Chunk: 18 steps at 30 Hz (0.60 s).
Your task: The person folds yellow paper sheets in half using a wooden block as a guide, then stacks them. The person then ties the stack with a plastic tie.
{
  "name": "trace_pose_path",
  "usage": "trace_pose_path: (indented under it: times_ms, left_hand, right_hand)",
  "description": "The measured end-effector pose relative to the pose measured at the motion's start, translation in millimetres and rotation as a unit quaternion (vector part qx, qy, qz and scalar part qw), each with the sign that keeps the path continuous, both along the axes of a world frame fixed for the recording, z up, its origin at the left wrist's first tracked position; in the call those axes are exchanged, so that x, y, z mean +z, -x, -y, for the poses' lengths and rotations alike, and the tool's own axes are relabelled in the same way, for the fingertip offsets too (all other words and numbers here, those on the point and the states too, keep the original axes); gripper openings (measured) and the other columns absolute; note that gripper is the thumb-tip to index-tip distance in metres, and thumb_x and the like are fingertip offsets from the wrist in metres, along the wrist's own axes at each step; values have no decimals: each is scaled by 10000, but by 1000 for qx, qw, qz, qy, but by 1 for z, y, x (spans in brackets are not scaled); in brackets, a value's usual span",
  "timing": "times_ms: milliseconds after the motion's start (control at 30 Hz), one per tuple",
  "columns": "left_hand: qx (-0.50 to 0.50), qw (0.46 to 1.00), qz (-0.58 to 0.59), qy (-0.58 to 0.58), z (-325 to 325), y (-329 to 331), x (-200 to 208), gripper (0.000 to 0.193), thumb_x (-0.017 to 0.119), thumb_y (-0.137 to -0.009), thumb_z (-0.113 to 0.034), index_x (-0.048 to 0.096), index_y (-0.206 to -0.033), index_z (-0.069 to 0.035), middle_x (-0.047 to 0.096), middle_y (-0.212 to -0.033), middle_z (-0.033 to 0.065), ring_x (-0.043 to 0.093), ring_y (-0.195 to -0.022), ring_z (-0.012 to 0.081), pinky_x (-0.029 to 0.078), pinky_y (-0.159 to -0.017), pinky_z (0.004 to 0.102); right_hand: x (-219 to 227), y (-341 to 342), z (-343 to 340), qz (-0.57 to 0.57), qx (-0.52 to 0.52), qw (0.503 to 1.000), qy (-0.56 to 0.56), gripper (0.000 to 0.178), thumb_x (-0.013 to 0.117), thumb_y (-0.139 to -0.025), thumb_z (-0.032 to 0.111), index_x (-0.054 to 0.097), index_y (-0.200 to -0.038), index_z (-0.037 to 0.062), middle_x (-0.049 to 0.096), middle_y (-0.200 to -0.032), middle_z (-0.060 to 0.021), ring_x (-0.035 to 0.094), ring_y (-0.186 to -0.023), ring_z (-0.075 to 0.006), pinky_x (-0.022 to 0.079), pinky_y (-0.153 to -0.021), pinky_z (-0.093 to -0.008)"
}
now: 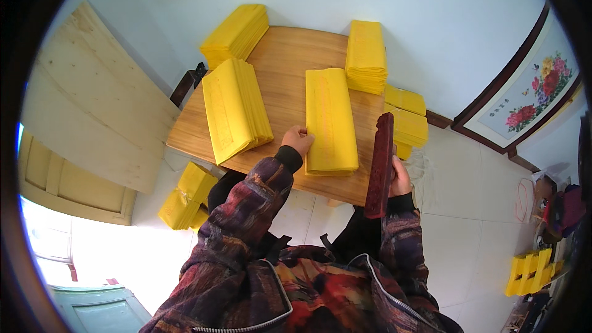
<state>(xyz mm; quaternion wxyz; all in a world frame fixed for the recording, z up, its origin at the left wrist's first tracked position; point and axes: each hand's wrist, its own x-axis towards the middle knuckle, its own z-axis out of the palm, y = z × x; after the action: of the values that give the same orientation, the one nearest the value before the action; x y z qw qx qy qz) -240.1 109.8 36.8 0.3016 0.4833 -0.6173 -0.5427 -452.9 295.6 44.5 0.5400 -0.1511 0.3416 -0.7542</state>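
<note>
On the wooden table (290, 46) before me lies a stack of folded yellow paper (331, 123), its upper face marked with faint reddish lines. My left hand (298, 140) is closed at the left edge of this stack, thumb and fingers pinching the paper there. A long dark red carved wooden block (380, 166) is in my right hand (400, 177), which grips it from the right side. The block is tilted upright over the table's right edge, apart from the paper. Left of my left hand, another yellow paper stack (237, 108) lies slightly fanned.
Two more yellow stacks stand at the table's back left (235, 32) and back right (366, 55). Yellow bundles lie on the floor at right (407, 120) and left (188, 197). A plywood sheet (98, 98) leans at left; a framed flower picture (524, 95) stands at right.
</note>
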Motion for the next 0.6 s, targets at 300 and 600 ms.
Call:
trace_pose_path:
  times_ms: [300, 600]
  left_hand:
    - [-35, 998, -46, -18, 25, 17, -10, 224, 525, -774, 4, 559, -988, 64, 628, -866, 154, 615, -747, 212, 493, -646, 314]
    - [-35, 980, -191, -32, 8, 24, -4, 454, 429, -741, 151, 443, -1168, -5, 577, -1082, 124, 571, -976, 217, 474, -829, 317]
  right_hand:
    - [-8, -2, -12, -1, -15, 1000, 22, 293, 446, -934, 202, 530, -1139, 10, 614, -1065, -84, 603, -913, -170, 485, -798, -294]
    - [-21, 5, -9, 6, -2, 1000, -11, 374, 449, -934, 266, 500, -1214, 24, 589, -1125, -76, 573, -996, -186, 462, -849, -310]
